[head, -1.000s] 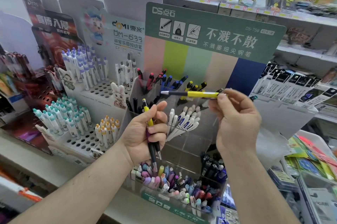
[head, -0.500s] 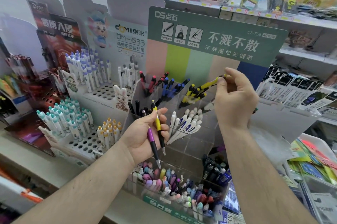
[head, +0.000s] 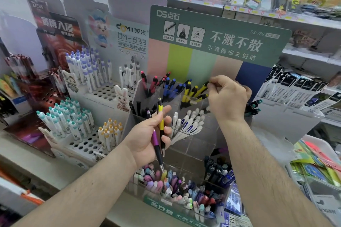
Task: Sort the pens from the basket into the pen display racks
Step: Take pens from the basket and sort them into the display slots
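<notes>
Fingertips [head: 212,83] of your right hand [head: 228,97] are pinching the yellow pen [head: 202,89]; keep guiding it tip-down among matching pens before releasing.

The grey-green cardboard header board [head: 219,31] above the clear acrylic pen rack reads "DS点石" at its top left, "不溅不散" in large white characters, "不溅墨细尖钢笔" beneath them, and "DS-758" at its top right; three small icon boxes carry captions too small to read surely. The white cardboard backing with a cartoon animal [head: 127,38] reads "DOMI 東米", "DM-633" and "萌宠乐园按动笔". The dark red and black display card [head: 55,27] bears "DENS" at its top and large characters reading "赛博入侵". The green front strip of the lower clear bin [head: 177,215] shows white characters, partly cut off.
</notes>
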`<state>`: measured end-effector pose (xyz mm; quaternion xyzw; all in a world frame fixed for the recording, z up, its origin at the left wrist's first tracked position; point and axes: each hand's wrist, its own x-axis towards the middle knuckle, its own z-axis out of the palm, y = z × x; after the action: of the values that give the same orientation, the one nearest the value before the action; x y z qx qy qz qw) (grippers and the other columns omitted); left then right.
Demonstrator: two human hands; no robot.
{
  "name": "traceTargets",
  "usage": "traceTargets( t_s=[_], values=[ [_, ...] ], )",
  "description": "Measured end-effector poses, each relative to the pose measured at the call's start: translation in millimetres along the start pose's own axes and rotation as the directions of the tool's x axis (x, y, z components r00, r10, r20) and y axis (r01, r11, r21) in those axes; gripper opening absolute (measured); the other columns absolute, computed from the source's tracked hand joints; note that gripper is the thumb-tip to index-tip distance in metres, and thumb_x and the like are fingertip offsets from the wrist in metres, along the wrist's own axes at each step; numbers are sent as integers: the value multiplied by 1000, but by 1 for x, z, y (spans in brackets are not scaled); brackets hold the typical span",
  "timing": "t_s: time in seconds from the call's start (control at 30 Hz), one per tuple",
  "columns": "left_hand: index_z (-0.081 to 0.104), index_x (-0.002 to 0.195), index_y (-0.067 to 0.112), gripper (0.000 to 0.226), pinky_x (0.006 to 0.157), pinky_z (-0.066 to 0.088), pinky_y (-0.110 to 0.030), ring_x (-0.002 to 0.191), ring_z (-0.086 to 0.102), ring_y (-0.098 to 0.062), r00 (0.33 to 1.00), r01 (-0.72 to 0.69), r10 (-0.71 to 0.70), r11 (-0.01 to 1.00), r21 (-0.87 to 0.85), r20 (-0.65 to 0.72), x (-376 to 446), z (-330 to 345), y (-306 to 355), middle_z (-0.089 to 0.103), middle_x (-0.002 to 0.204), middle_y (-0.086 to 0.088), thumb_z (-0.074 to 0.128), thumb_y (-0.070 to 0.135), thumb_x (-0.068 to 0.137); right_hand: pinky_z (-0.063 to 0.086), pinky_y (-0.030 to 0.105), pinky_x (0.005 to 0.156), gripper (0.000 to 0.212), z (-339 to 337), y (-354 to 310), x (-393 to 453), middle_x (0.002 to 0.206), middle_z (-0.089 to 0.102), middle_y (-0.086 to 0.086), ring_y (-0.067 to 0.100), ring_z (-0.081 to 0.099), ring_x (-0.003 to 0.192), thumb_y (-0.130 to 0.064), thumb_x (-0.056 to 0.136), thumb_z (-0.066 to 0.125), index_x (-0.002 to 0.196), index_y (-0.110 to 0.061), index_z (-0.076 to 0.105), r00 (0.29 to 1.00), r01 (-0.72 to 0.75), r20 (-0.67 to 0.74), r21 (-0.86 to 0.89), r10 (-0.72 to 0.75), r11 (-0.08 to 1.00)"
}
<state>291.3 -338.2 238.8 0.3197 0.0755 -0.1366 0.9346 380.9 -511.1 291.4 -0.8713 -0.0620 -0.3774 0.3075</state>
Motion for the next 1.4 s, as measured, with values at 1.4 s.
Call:
traceTargets(
  t_s=[1.4],
  values=[
    [61, 125, 19, 42, 41, 27, -15, 49, 41, -5, 999, 11, -16, 992, 122, 37, -1, 1, -7, 54, 71, 5, 54, 26, 84, 25, 38, 98, 28, -4, 5, 6, 87, 74, -1, 25, 63, 93, -13, 87, 66, 114, -18, 72, 988, 125, 87, 6, -126, 992]
  ],
)
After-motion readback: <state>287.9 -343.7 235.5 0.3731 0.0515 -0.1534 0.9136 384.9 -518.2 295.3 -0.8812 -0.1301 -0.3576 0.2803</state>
